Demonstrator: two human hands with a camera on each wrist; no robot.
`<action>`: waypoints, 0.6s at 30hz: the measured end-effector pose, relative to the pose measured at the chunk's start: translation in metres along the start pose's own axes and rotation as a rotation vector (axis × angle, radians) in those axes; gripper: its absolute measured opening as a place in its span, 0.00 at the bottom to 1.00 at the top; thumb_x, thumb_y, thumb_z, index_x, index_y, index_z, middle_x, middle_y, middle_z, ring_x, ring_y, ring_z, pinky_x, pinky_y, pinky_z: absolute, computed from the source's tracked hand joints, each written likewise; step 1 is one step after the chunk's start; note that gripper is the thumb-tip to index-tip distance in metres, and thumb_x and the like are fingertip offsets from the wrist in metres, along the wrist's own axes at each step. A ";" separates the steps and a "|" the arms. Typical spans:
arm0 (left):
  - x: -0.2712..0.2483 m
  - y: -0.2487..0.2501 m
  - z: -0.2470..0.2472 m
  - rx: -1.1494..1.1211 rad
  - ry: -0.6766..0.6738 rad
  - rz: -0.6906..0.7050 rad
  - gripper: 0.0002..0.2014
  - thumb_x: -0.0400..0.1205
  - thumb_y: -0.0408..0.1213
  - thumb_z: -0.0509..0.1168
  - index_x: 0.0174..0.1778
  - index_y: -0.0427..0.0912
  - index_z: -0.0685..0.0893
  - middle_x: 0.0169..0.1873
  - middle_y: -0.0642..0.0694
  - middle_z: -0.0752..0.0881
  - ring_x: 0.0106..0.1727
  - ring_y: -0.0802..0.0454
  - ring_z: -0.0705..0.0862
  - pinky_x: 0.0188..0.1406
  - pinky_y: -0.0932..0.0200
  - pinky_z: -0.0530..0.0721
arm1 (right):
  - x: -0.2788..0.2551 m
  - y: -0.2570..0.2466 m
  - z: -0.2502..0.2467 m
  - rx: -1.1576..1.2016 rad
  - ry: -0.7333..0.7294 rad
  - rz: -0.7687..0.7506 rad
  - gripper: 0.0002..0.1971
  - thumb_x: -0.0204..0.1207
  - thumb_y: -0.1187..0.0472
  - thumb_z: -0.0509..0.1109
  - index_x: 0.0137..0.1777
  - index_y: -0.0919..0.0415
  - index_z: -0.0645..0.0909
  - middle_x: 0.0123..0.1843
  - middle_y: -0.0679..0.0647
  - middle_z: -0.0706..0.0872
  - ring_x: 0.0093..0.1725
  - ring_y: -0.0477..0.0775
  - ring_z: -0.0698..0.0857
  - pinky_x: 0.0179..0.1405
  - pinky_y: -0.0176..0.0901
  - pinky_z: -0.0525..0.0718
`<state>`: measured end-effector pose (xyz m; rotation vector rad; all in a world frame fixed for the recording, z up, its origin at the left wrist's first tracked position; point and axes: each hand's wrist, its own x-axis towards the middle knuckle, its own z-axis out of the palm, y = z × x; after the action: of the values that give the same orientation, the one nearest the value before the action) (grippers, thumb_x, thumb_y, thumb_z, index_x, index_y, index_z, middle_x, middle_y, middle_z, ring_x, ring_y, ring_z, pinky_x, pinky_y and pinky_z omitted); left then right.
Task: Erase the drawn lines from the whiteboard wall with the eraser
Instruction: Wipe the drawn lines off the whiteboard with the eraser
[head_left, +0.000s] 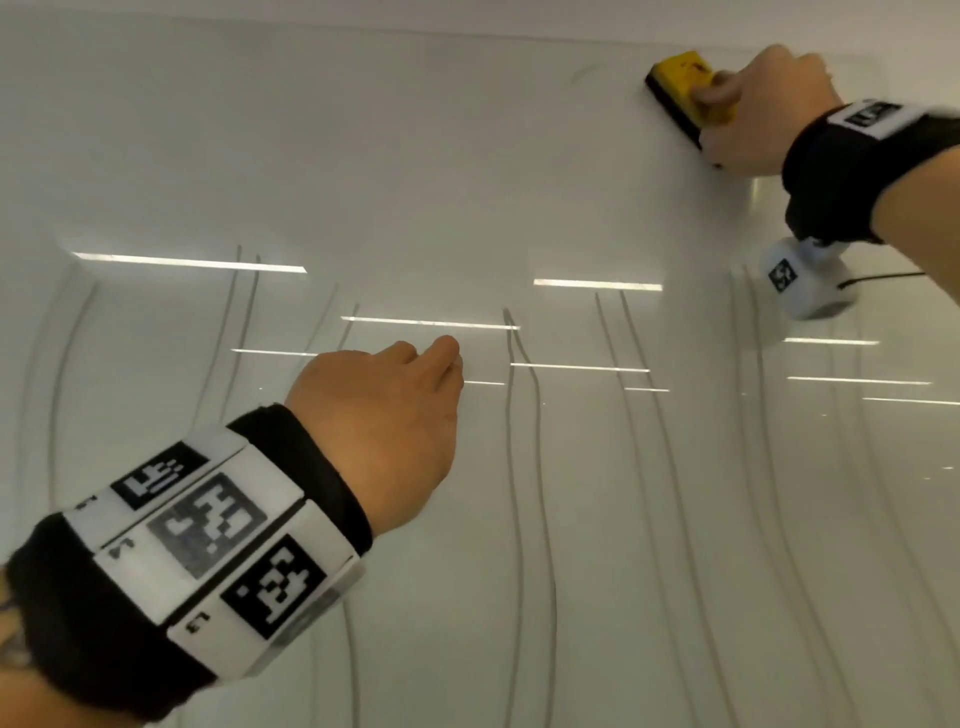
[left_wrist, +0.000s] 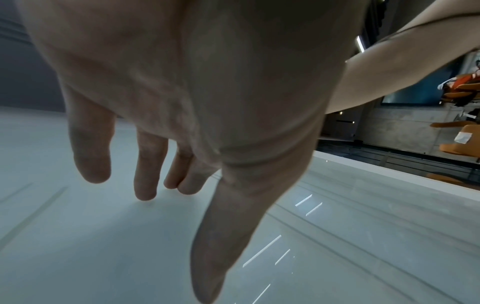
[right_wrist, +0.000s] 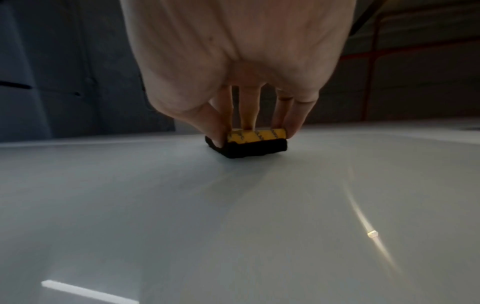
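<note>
The eraser (head_left: 688, 93), yellow-backed with a black felt, is pinched between the thumb and fingers of the right hand (head_left: 763, 111) and pressed flat against the whiteboard wall (head_left: 415, 156) close to its top edge, toward the upper right corner. The left hand (head_left: 379, 415) is held empty, its fingers relaxed and lightly spread just off the board's middle. The wiping step is judged to be under way; many long drawn lines (head_left: 519, 441) are left below, so downward strokes under steady pressure are called for next.

glossy smooth whiteboard wall (head_left: 415, 156), felt-bottomed eraser (head_left: 680, 85)
</note>
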<state>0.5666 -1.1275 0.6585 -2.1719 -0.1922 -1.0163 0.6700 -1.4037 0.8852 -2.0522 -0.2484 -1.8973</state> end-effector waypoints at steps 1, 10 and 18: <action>-0.001 0.001 0.000 0.003 0.016 0.005 0.32 0.88 0.33 0.51 0.88 0.37 0.48 0.84 0.46 0.53 0.68 0.48 0.75 0.39 0.57 0.69 | 0.009 -0.008 0.000 0.009 0.020 0.040 0.25 0.79 0.50 0.70 0.75 0.58 0.79 0.70 0.68 0.84 0.63 0.75 0.85 0.64 0.65 0.86; 0.000 -0.004 0.002 -0.025 -0.009 -0.020 0.37 0.88 0.40 0.55 0.89 0.38 0.43 0.85 0.49 0.50 0.70 0.50 0.73 0.34 0.59 0.70 | -0.018 -0.069 0.023 -0.079 -0.100 -0.461 0.26 0.85 0.51 0.64 0.84 0.45 0.71 0.84 0.59 0.72 0.76 0.76 0.74 0.78 0.64 0.75; 0.003 -0.001 -0.002 -0.009 -0.070 -0.014 0.38 0.88 0.38 0.55 0.89 0.38 0.40 0.86 0.48 0.46 0.72 0.50 0.71 0.46 0.55 0.76 | 0.018 -0.051 0.011 0.010 0.054 -0.053 0.20 0.84 0.56 0.68 0.71 0.67 0.78 0.64 0.73 0.83 0.58 0.77 0.85 0.60 0.68 0.86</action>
<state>0.5668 -1.1285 0.6620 -2.2182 -0.2365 -0.9518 0.6639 -1.3543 0.9088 -2.0038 -0.3013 -1.9749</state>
